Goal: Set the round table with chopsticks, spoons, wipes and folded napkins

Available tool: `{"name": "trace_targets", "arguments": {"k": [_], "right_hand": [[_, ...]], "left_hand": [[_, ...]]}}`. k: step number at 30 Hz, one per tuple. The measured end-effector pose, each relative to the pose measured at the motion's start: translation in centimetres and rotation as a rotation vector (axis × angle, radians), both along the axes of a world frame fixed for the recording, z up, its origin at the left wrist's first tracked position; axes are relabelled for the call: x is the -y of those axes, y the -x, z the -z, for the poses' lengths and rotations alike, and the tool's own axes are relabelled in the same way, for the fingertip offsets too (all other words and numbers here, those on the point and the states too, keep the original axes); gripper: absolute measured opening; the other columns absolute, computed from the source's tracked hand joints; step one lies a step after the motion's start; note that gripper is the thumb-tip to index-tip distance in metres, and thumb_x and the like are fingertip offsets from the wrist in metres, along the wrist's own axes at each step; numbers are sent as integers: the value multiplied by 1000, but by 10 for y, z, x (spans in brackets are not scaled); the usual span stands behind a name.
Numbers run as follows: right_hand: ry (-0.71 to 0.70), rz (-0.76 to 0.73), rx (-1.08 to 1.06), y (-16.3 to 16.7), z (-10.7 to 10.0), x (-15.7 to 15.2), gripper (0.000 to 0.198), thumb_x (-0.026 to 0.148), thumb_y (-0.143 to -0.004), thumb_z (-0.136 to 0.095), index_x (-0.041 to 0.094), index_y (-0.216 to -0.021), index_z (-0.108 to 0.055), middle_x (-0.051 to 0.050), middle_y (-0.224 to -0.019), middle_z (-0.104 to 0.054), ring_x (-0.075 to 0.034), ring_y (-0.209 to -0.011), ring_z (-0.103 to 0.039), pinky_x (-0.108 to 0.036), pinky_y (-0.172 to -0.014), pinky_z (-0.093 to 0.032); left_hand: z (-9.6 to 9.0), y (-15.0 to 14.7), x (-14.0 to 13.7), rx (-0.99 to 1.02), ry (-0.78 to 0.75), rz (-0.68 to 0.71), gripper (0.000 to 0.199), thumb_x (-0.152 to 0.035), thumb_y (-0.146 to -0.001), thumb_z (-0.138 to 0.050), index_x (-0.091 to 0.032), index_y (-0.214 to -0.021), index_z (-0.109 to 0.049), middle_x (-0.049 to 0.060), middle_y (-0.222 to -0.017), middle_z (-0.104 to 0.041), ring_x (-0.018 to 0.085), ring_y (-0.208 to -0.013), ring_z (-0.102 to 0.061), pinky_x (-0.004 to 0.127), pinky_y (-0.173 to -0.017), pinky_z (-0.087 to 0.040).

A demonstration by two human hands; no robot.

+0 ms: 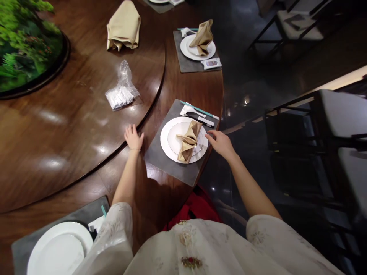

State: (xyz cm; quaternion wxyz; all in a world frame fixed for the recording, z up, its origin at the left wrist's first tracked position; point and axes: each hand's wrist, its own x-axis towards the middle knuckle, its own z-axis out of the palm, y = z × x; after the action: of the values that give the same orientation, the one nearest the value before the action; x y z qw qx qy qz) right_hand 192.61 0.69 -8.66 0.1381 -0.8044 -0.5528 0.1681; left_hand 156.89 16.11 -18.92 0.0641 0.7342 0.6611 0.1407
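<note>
My left hand [133, 137] rests with its fingers spread at the edge of the round turntable [94, 126], holding nothing. At the right rim of the white plates [169, 147] is my right hand [219, 142], fingers slightly curled and apart, with nothing visible in it; whether it touches the rim I cannot tell. A gold folded napkin [189, 140] stands on the stacked plates, on a grey placemat [160, 158]. Above the plates lie a white spoon [196, 111], teal-ended chopsticks [200, 110] and a dark utensil with a white wrapper [202, 120].
On the turntable are a pile of gold napkins [124, 26], a plastic bag of small white packets [122, 93] and a green plant display [25, 49]. Another set place [185, 63] lies beyond; plates [54, 248] sit lower left. Chairs [341, 114] stand right.
</note>
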Motion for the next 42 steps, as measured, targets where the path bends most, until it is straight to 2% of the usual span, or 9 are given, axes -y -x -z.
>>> {"name": "trace_targets", "arguments": {"k": [4,11,14,20,24,30,36,39,42], "right_hand": [[-38,-80,-8,15,-11,-25,34,37,-88,-48,15,-107,-64,-10,-106,-65,-22,-97,-59,-32,-85,-44],[-138,-261,-77,79,-38,-96,30,35,-89,-48,15,-101,-66,-9,-103,-66,-19,-96,-59,-30,-86,-43],[-166,-331,-132,113,-41,-127,26,32,-88,-49,16,-98,-67,-7,-99,-66,-17,-94,-59,-27,-85,-42],[-83,-431,-142,180,-21,-190,26,33,-87,-49,18,-90,-69,-5,-94,-69,-16,-87,-61,-24,-77,-43],[-59,-457,-138,207,-5,-232,27,32,-87,-47,19,-92,-70,-5,-97,-70,-16,-87,-62,-22,-76,-43],[3,-382,6,207,5,-295,30,32,-86,-45,19,-97,-69,-8,-99,-69,-19,-91,-63,-24,-78,-44],[73,-342,119,209,16,-368,33,31,-88,-44,13,-104,-66,-16,-108,-65,-22,-99,-61,-29,-85,-44],[61,-348,150,230,24,-407,35,31,-89,-44,9,-109,-62,-21,-111,-61,-24,-104,-58,-32,-88,-43],[-2,-353,163,263,29,-445,42,33,-89,-46,3,-116,-55,-25,-116,-57,-27,-109,-53,-36,-92,-40]], "left_hand": [[11,71,-14,-196,59,14,71,-48,-86,-48,-16,-145,-27,18,-152,-20,37,-139,-15,59,-109,-14],[17,88,-11,-275,36,83,67,-50,-88,-44,-21,-145,-28,15,-152,-21,36,-139,-18,56,-109,-17],[19,111,-3,-291,25,123,62,-48,-89,-43,-24,-144,-30,12,-151,-24,33,-139,-20,54,-110,-18],[24,171,17,-309,40,189,60,-48,-88,-45,-26,-143,-32,10,-151,-25,31,-139,-22,52,-110,-22],[26,209,29,-337,32,229,59,-48,-89,-44,-26,-143,-33,9,-151,-26,31,-138,-24,52,-110,-23],[25,285,54,-446,85,251,57,-46,-88,-45,-28,-142,-35,7,-150,-27,29,-139,-24,51,-109,-26],[9,358,89,-570,215,81,57,-40,-86,-45,-26,-141,-38,7,-150,-26,29,-139,-24,49,-107,-31],[4,359,98,-567,255,26,65,-46,-83,-47,-16,-140,-39,13,-148,-29,32,-136,-29,46,-105,-36],[0,316,91,-548,253,33,72,-51,-83,-48,-4,-137,-41,19,-145,-35,35,-134,-33,43,-105,-37]]}}
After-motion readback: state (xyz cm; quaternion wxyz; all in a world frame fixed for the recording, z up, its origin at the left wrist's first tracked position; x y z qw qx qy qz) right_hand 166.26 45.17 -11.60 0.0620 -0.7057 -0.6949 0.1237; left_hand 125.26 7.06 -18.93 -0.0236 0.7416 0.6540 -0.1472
